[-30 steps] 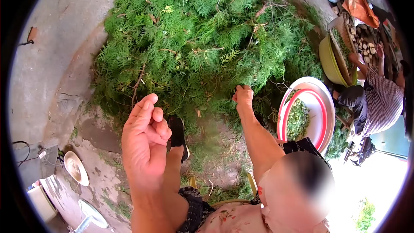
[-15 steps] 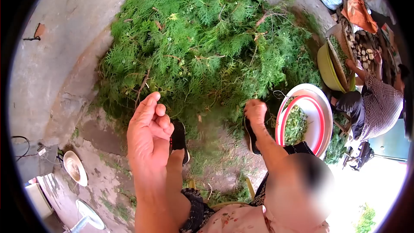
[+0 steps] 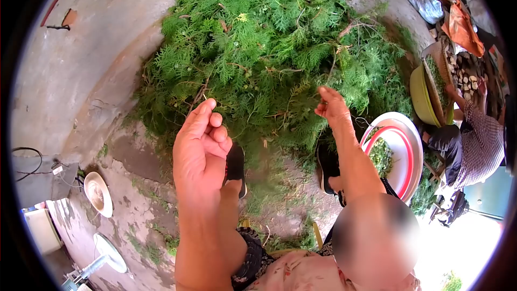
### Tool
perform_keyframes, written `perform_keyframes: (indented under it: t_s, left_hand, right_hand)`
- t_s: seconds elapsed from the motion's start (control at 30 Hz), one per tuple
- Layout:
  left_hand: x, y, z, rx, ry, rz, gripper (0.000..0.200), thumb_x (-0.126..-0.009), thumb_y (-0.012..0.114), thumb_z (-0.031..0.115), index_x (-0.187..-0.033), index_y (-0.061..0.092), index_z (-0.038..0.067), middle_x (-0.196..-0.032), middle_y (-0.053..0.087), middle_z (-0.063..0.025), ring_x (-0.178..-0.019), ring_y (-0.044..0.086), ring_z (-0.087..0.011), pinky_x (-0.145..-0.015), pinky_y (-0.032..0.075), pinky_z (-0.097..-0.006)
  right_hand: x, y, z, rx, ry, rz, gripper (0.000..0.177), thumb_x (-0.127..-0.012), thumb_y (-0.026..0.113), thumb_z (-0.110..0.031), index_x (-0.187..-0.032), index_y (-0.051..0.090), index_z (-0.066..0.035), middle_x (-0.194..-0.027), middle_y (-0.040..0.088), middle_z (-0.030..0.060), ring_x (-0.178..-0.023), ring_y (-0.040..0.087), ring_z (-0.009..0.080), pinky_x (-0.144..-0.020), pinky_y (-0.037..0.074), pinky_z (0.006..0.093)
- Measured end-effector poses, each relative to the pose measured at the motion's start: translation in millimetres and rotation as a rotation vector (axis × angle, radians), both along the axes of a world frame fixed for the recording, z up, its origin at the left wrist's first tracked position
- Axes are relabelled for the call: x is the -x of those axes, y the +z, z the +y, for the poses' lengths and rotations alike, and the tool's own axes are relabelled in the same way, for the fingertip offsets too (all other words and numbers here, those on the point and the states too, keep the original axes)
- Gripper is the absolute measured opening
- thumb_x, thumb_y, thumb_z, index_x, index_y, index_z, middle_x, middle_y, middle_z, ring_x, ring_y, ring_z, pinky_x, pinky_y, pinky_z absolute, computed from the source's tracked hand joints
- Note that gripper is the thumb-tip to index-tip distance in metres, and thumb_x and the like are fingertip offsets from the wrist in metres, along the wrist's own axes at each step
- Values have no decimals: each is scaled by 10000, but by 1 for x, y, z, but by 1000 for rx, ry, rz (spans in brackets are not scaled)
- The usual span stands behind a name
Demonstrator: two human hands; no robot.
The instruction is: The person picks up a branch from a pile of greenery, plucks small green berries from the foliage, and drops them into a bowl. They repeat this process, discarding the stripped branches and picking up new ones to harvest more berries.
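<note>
A large heap of green, feathery evergreen branches (image 3: 269,54) lies on the ground before me. My left hand (image 3: 200,143) is closed in a pinch at the heap's near left edge. A thin pale tip shows at its fingertips, too small to name. My right hand (image 3: 334,109) reaches over the near right part of the heap, fingers partly bent and apart, with nothing visible in them. To the right of that hand is a white basin with a red ring (image 3: 404,153), with chopped-looking green sprigs (image 3: 381,157) inside.
Another person (image 3: 476,143) sits at the right, a hand at a woven tray (image 3: 439,78) over a yellow-green tub (image 3: 423,97). Cut wood (image 3: 466,78) is piled behind. A pale bowl (image 3: 97,194) and a white fan (image 3: 110,253) stand at the left.
My right hand has moved forward from near my right shoe to over the branches. My left hand stays pinched in much the same place. The whole view has shifted slightly.
</note>
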State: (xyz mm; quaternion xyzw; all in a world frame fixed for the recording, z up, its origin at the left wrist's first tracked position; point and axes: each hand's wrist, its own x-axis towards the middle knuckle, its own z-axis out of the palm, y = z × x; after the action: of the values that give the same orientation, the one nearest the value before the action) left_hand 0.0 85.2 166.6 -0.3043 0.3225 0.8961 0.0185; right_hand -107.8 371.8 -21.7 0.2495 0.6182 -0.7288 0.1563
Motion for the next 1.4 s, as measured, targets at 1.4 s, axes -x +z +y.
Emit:
perform_keyframes:
  t_s: [1.4]
  left_hand:
    - [-17,14,51,644,-142,424,141,-859,565,138,-970,600,59,-763,612,-16,-629,531,-61,-563,414,-186]
  right_hand:
    - [-74,210,-64,-189,53,437,247,-853,580,-221,-943,614,7,-539,519,18,-378,442,87,-362,362,225]
